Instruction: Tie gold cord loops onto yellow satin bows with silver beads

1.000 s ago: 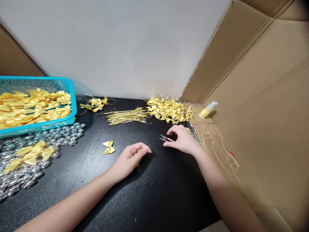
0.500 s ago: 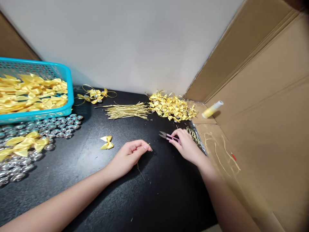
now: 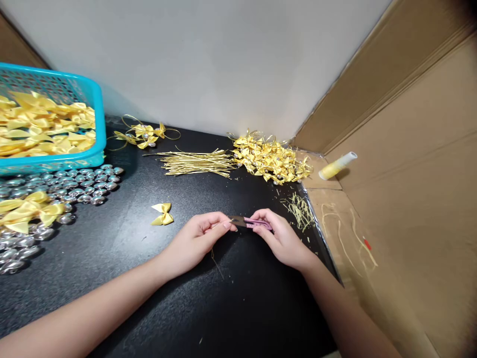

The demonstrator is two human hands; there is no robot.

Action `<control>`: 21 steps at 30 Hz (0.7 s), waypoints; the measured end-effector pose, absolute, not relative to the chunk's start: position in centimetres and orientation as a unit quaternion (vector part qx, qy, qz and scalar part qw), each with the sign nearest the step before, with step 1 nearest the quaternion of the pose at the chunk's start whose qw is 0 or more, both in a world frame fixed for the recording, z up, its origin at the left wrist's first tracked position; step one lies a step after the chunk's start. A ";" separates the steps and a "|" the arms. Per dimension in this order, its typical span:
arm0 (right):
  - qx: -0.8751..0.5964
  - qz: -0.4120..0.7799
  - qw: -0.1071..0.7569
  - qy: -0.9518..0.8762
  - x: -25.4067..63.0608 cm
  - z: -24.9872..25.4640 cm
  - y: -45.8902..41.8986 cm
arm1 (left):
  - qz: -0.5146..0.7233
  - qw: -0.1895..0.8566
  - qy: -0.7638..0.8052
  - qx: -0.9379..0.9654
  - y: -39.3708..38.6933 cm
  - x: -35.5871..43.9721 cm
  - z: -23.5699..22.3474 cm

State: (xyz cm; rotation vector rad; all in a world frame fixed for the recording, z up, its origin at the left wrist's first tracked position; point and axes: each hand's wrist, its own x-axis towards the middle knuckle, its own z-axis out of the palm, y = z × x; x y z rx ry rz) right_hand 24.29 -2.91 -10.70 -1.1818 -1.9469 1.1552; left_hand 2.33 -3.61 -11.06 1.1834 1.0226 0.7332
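My left hand (image 3: 203, 233) is closed in a pinch on a thin gold cord (image 3: 212, 256), whose loose part hangs below the palm; most of it is hidden by the fingers. Pink-handled thread snips (image 3: 257, 223) are in my right hand (image 3: 285, 238), gripped between thumb and fingers. Their blades point left and reach the left fingertips, where the cord's end is; whether they touch it I cannot tell. A single yellow satin bow (image 3: 162, 214) lies on the black table (image 3: 156, 318), left of my left hand.
Behind the hands lie a bundle of gold cords (image 3: 197, 163) and a heap of beaded bows (image 3: 272, 159). Cord clippings (image 3: 300, 211) lie at right. A blue basket (image 3: 99, 119) of bows and silver beads (image 3: 89, 184) are at left. A yellow thread spool (image 3: 335, 167) stands by the cardboard wall (image 3: 410, 149).
My right hand has brought the snips left, from over near the clippings to the left fingertips. My left hand keeps its pinch in nearly the same place. The view has shifted slightly.
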 end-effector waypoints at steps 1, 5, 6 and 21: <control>-0.442 0.432 0.293 -0.729 24.3 -10.7 -2.9 | 0.323 0.649 0.448 0.523 -3.6 2.3 -11.1; -0.449 0.427 0.291 -0.729 24.3 -10.7 -2.9 | 0.326 0.648 0.443 0.527 -3.5 2.3 -11.2; -0.450 0.425 0.290 -0.730 24.2 -10.7 -2.9 | 0.326 0.649 0.442 0.527 -3.5 2.3 -11.2; -0.457 0.409 0.289 -0.735 24.1 -10.5 -2.9 | 0.321 0.642 0.447 0.534 -3.5 2.3 -10.8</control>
